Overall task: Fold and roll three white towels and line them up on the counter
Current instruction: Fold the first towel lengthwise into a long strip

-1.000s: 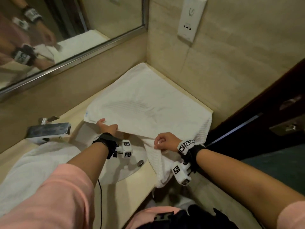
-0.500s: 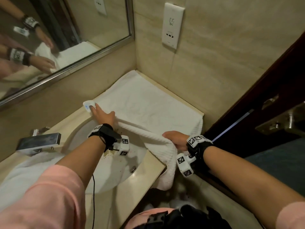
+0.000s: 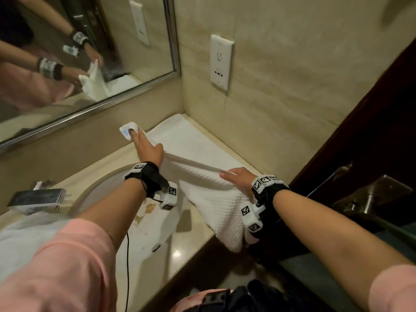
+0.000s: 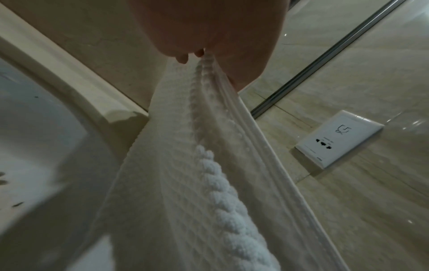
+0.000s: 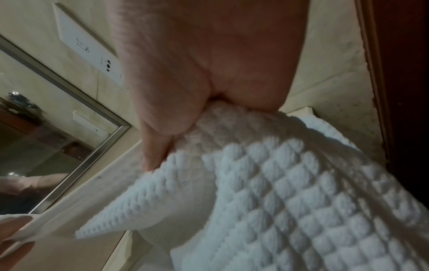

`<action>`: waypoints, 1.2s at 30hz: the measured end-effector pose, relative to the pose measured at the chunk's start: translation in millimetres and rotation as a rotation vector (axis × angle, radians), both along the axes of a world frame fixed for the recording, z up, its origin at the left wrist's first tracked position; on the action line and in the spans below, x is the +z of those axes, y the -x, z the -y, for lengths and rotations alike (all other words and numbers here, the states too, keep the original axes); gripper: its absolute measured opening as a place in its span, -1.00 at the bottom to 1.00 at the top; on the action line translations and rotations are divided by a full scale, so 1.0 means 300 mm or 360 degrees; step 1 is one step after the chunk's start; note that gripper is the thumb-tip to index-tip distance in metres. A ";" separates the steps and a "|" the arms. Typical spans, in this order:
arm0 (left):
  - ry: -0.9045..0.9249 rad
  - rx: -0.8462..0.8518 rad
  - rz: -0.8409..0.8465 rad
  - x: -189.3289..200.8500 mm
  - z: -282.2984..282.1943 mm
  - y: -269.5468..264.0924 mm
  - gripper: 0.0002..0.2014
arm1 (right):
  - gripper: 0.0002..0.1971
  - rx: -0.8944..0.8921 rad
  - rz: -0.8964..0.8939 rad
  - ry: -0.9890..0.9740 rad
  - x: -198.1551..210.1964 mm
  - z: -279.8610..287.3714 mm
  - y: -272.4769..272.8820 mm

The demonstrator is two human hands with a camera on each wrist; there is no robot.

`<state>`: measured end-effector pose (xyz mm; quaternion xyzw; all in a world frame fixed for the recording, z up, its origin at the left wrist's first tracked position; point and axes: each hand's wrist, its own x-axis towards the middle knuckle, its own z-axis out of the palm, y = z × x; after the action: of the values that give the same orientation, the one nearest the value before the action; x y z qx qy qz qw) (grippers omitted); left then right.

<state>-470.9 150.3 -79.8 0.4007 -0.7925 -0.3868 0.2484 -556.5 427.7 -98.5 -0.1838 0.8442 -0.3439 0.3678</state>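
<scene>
A white waffle-weave towel (image 3: 198, 147) lies spread in the counter's back right corner. Its near part is lifted into a taut fold between my hands, and one end (image 3: 225, 219) hangs over the counter's front edge. My left hand (image 3: 144, 143) holds the fold's left corner near the mirror wall, fingers stretched along it. From the left wrist view the towel (image 4: 209, 165) runs up into the left hand (image 4: 192, 55), pinched there. My right hand (image 3: 234, 176) grips the fold's right end; the right wrist view has the thumb (image 5: 157, 146) and palm clamped on the towel (image 5: 278, 183).
A second white towel (image 3: 20, 237) lies at the left beside the sink (image 3: 155, 224). A chrome faucet (image 3: 36, 199) stands behind it. The mirror (image 3: 85, 52) runs along the back wall, a wall socket (image 3: 221, 61) is on the side wall, and a dark door (image 3: 371, 131) borders the right.
Both hands have carried the towel's near edge up and away from me, toward the back wall. The left hand now reaches close to the mirror wall.
</scene>
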 end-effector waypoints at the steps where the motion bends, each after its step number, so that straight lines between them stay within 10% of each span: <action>1: 0.0013 0.0013 -0.0025 0.016 -0.017 0.015 -0.24 | -0.43 -0.0013 -0.0027 0.0006 0.008 -0.008 0.026; 19: -0.0005 -0.0182 0.0124 0.059 0.019 0.321 -0.25 | -0.60 -0.0411 -0.0374 -0.0065 -0.011 0.072 0.324; 28: -0.0525 -0.1076 0.0476 -0.108 0.160 0.445 -0.58 | -0.56 -0.0246 -0.0280 -0.0909 -0.152 0.136 0.421; 31: -0.0556 -0.1006 0.0477 -0.186 0.224 0.413 -0.69 | -0.50 -0.0199 -0.0164 -0.1057 -0.363 0.165 0.534; 36: -0.0452 -0.0594 0.0512 -0.290 0.358 0.337 -0.76 | -0.56 -0.0085 -0.0216 -0.1090 -0.222 0.321 0.448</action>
<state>-572.0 43.0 -166.7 0.3348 -0.8197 -0.4645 -0.0146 -690.8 331.5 -164.9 -0.0501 0.9376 -0.0373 0.3421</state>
